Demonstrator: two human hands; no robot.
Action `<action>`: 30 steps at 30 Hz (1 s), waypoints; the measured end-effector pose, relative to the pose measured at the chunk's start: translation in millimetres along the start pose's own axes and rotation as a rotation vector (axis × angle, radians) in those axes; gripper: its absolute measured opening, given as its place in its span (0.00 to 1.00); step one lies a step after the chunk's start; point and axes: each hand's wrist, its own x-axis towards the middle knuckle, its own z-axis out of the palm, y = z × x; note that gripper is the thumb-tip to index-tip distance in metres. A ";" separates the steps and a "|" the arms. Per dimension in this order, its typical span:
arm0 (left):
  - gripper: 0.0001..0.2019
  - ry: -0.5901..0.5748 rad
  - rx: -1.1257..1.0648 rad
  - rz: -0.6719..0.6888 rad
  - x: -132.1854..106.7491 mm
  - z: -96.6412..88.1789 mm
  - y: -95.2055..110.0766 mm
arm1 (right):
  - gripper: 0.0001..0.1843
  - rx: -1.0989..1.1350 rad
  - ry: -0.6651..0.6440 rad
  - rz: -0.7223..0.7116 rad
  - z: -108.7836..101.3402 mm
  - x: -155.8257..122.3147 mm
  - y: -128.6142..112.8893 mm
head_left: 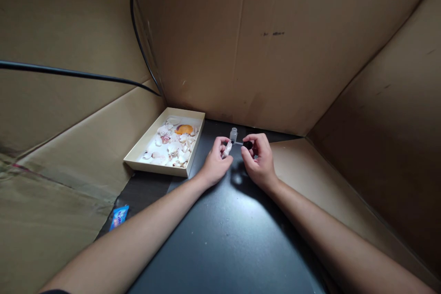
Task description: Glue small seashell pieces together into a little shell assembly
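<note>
My left hand (217,164) is closed round a small, whitish, rough seashell (226,149), held between thumb and fingers. My right hand (260,161) pinches a black cap with a thin, pale stem (247,145), which points left toward the shell. Whether the stem's tip touches the shell I cannot tell. Just behind both hands a small clear bottle (233,135) stands upright with its neck uncovered.
A shallow cream box (161,171) with several seashells and an orange shell (184,129) lies left of my hands. A blue packet (119,217) rests near the dark table's (220,248) left edge. Cardboard walls (275,64) surround the table; black cables (86,73) hang at left.
</note>
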 end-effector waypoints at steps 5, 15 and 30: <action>0.19 -0.005 -0.021 0.002 -0.6 0.3 1.2 | 0.04 0.085 -0.096 -0.037 -2.5 -1.7 -0.3; 0.19 -0.008 -0.011 0.007 0.2 1.0 -1.1 | 0.06 0.030 -0.027 -0.032 -0.4 0.6 0.7; 0.15 0.017 0.042 0.004 -0.7 0.5 -0.8 | 0.08 -0.027 0.010 -0.040 0.4 0.2 -0.8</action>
